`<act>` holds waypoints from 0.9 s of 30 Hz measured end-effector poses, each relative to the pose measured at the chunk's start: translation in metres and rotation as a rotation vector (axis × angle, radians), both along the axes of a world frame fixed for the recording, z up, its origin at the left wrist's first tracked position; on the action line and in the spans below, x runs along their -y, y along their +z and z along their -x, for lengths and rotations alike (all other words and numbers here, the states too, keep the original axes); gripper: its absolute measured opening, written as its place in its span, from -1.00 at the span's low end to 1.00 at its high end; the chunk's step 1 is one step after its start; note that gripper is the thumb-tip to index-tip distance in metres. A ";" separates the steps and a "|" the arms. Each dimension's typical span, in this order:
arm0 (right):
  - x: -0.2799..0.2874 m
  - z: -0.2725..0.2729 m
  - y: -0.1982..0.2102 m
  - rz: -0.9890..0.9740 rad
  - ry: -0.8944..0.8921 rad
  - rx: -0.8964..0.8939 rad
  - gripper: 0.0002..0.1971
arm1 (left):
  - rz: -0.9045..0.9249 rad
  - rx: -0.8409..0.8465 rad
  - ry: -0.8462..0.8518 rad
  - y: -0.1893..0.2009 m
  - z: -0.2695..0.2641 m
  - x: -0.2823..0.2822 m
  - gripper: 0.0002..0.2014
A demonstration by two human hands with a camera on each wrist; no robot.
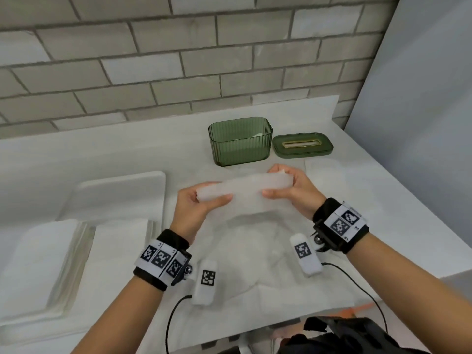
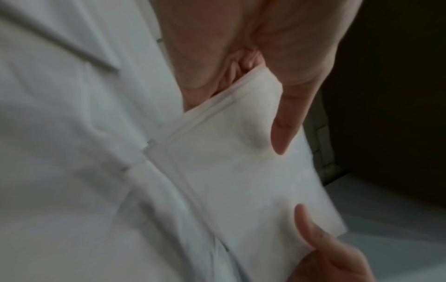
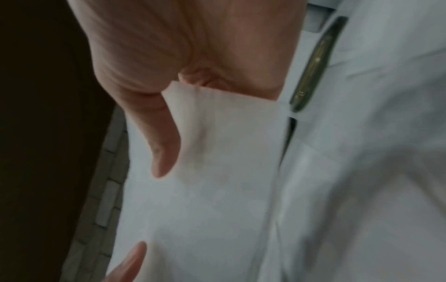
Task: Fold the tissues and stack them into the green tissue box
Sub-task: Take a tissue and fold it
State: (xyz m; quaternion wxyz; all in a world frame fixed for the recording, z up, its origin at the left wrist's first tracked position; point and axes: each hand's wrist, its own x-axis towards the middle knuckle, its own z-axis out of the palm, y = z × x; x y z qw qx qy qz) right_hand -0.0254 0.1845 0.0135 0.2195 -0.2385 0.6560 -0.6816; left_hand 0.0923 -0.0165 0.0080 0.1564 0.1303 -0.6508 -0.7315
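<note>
While the left hand pinches one end and the right hand pinches the other, a folded tissue, a long, soft white strip, is held level above the worktop. Beyond it stands the green tissue box, ribbed translucent plastic with rounded corners, open-topped. Its flat lid with a gold-rimmed slot lies just beside it.

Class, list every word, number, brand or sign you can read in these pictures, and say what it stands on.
No readable words, brands or numbers.
Wristbands and: black-and-white square code patterns; tiny marks beside them too small to read.
Green tissue box and its lid: no label visible.
</note>
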 end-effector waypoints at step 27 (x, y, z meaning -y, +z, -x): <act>-0.024 0.011 -0.037 -0.283 -0.003 0.143 -0.56 | 0.174 0.156 -0.034 -0.040 -0.003 -0.012 -0.78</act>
